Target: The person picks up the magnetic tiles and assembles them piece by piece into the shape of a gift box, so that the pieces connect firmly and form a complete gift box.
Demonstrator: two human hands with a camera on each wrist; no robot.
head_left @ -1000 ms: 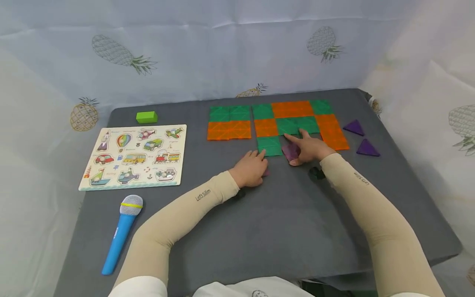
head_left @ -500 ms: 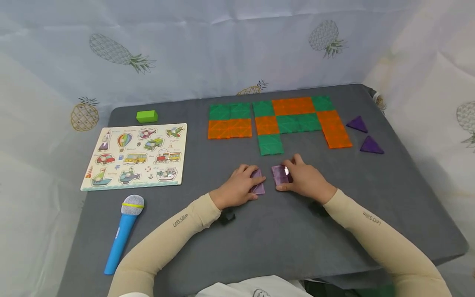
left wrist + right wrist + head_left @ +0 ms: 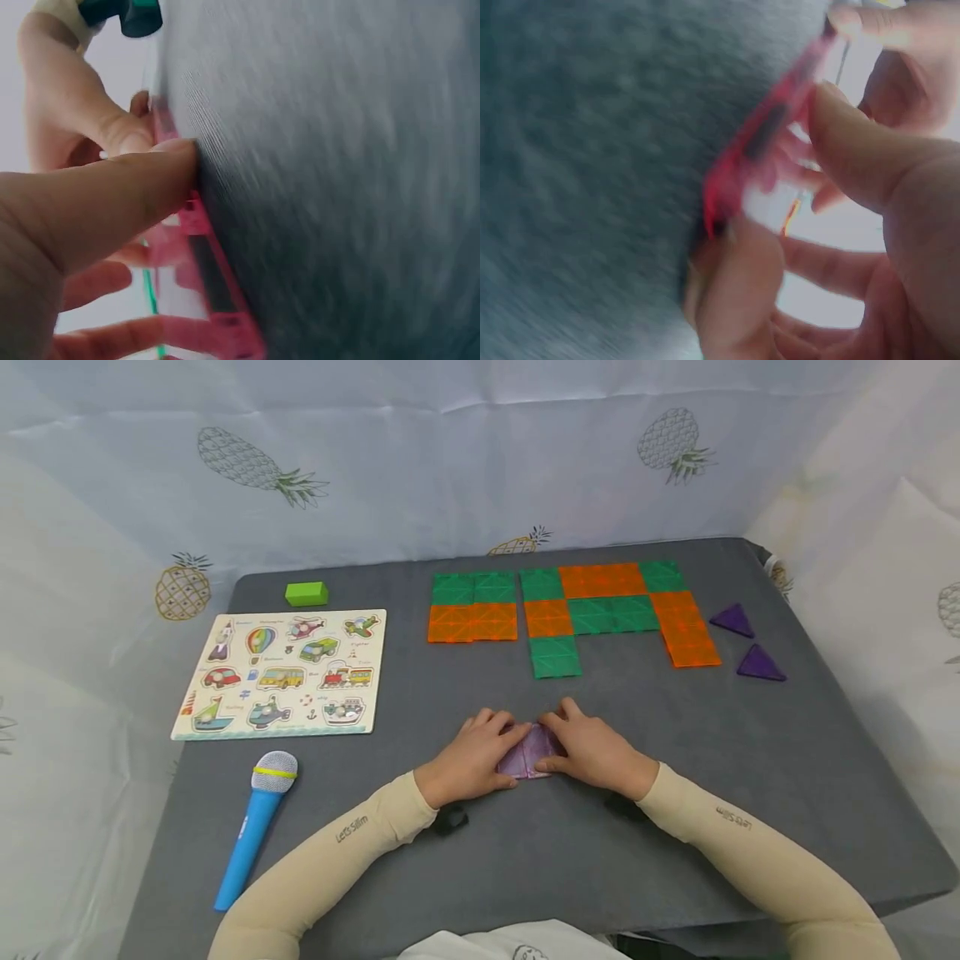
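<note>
Two translucent pink-purple magnetic tiles meet edge to edge close over the grey table in the head view. My left hand grips the left magnetic tile by its outer side, thumb at the near edge and fingers at the far edge. On the other side my right hand holds the right magnetic tile the same way. Both hands partly cover the tiles. In the left wrist view the left tile's pink rim shows dark strips along its side. The right wrist view is blurred, with a pink tile edge between the fingers.
Flat green and orange magnetic tiles lie farther back in two groups, with purple triangle tiles to their right. On the left are a picture puzzle board, a light-green block and a blue toy microphone.
Both hands have drawn back toward the table's near side with the pink-purple tiles. The tiles, apart half a second ago, are now brought together at their edges.
</note>
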